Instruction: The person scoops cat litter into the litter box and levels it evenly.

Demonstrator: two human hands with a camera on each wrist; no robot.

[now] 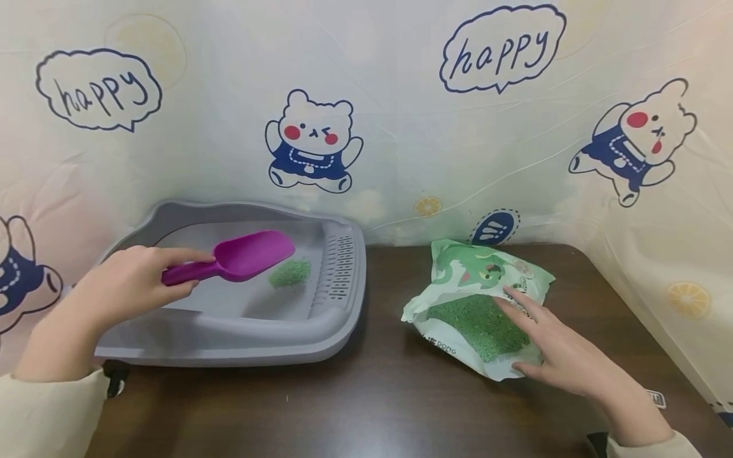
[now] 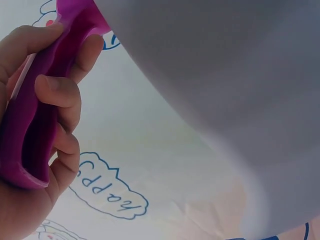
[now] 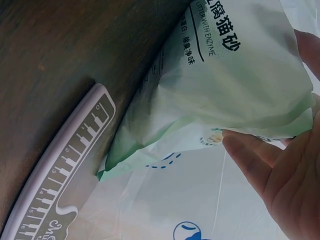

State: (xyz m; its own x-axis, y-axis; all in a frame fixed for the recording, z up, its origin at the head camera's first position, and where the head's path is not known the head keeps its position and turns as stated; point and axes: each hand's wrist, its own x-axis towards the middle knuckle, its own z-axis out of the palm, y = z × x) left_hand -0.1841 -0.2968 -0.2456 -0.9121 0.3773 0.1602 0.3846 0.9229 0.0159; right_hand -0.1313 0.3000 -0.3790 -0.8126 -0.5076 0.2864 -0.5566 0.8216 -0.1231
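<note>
My left hand point(image 1: 128, 283) grips the handle of a magenta scoop point(image 1: 254, 256), fingers curled round it, above a grey litter box point(image 1: 229, 331). No litter shows in the scoop's bowl. A small patch of green cat litter point(image 1: 290, 272) lies on the box floor, near the slotted panel on its right. To the right, a pale green cat litter bag point(image 1: 487, 270) lies on the table with its mouth open and green pellets point(image 1: 481, 324) showing inside. At the bag's right side is my right hand point(image 1: 567, 350), its fingers extended and spread against the bag.
The dark brown table point(image 1: 378, 407) ends near a fabric backdrop point(image 1: 389, 146) printed with bears and words. A ruler with piano-key markings point(image 3: 60, 160) lies on the table beside the bag, partly hidden behind my right forearm in the head view.
</note>
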